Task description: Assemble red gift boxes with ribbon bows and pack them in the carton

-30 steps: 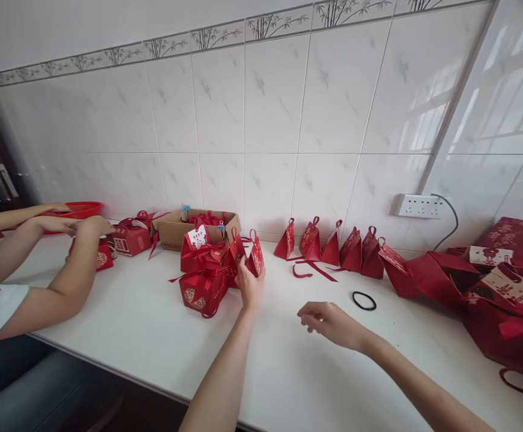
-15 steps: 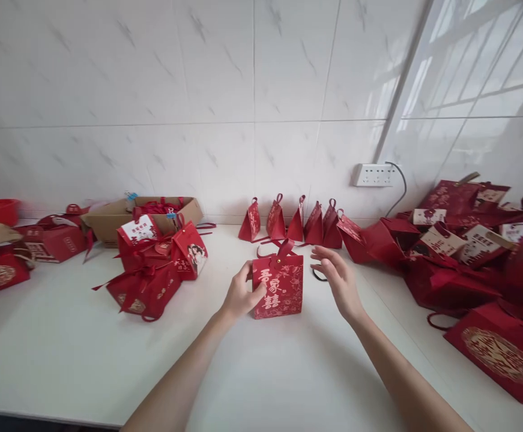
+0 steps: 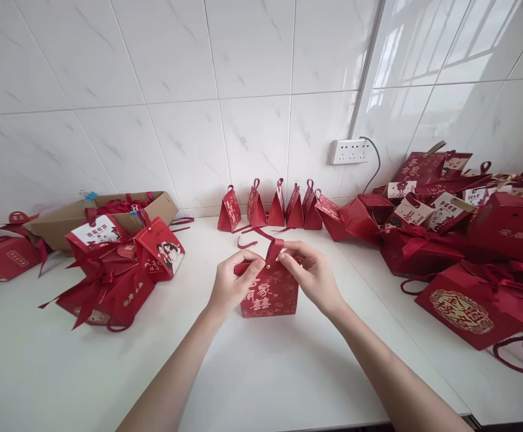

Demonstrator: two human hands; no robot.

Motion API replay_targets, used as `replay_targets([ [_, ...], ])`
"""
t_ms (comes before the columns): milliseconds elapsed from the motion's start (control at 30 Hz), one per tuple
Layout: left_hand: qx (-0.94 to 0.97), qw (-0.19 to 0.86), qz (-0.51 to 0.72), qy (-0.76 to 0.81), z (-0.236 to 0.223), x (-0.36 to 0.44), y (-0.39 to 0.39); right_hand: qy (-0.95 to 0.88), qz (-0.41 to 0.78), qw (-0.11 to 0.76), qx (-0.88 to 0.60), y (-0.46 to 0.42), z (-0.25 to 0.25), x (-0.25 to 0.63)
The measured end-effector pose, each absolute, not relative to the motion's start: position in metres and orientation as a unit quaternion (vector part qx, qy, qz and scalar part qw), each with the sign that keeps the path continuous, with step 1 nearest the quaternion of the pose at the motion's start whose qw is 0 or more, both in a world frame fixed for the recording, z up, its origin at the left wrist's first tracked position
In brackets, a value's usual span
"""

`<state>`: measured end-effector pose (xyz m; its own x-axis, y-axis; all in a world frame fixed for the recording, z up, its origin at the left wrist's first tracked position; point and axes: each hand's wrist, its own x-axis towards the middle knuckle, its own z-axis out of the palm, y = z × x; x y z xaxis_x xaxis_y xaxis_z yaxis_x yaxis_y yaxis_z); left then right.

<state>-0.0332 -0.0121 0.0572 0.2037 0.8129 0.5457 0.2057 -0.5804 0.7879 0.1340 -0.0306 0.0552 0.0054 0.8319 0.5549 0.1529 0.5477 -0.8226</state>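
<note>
A red gift box with pale characters printed on its front stands upright on the white table before me. A ribbon loop rises from its top edge, beside a small gold-coloured stud. My left hand is closed on the box's upper left edge, its thumb on the front near the stud. On the upper right, my right hand pinches the top edge next to the loop, thumb in front and fingers behind. A loose piece of ribbon lies just behind the box.
Several small red boxes stand in a row along the tiled wall. To the left are more red boxes and an open cardboard box of ribbons. Red boxes pile up on the right, below a power socket.
My right hand has come in from the right and closed on the box's top edge. My left hand has moved up to the top. The view has turned right, and another person's arm has left it.
</note>
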Motion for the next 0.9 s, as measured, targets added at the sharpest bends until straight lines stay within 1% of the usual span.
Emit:
replay_targets([
  [200, 0.718, 0.301, 0.523, 0.348, 0.054, -0.034, -0.017, -0.627, 0.265, 0.606, -0.411, -0.035, 0.056, 0.131],
  [267, 0.715, 0.295, 0.527, 0.351, 0.053, -0.034, -0.016, -0.643, 0.263, 0.591, -0.411, -0.035, 0.056, 0.131],
  [400, 0.703, 0.292, 0.539, 0.361, 0.052, -0.034, -0.011, -0.679, 0.297, 0.536, -0.405, -0.032, 0.055, 0.131],
  [600, 0.695, 0.294, 0.536, 0.378, 0.051, -0.031, -0.009, -0.667, 0.313, 0.536, -0.413, -0.03, 0.052, 0.132],
  [667, 0.674, 0.306, 0.548, 0.389, 0.046, -0.033, -0.008, -0.661, 0.338, 0.52, -0.422, -0.027, 0.048, 0.135],
  [733, 0.645, 0.367, 0.549, 0.385, 0.037, -0.036, -0.004, -0.662, 0.366, 0.488, -0.435, -0.023, 0.043, 0.14],
  [800, 0.603, 0.478, 0.523, 0.366, 0.027, -0.042, 0.003, -0.651, 0.39, 0.474, -0.446, -0.016, 0.036, 0.144],
  [867, 0.545, 0.59, 0.478, 0.355, 0.02, -0.049, 0.011, -0.616, 0.415, 0.491, -0.456, -0.009, 0.029, 0.146],
  [900, 0.514, 0.628, 0.458, 0.362, 0.018, -0.051, 0.015, -0.585, 0.447, 0.505, -0.452, -0.006, 0.027, 0.147],
])
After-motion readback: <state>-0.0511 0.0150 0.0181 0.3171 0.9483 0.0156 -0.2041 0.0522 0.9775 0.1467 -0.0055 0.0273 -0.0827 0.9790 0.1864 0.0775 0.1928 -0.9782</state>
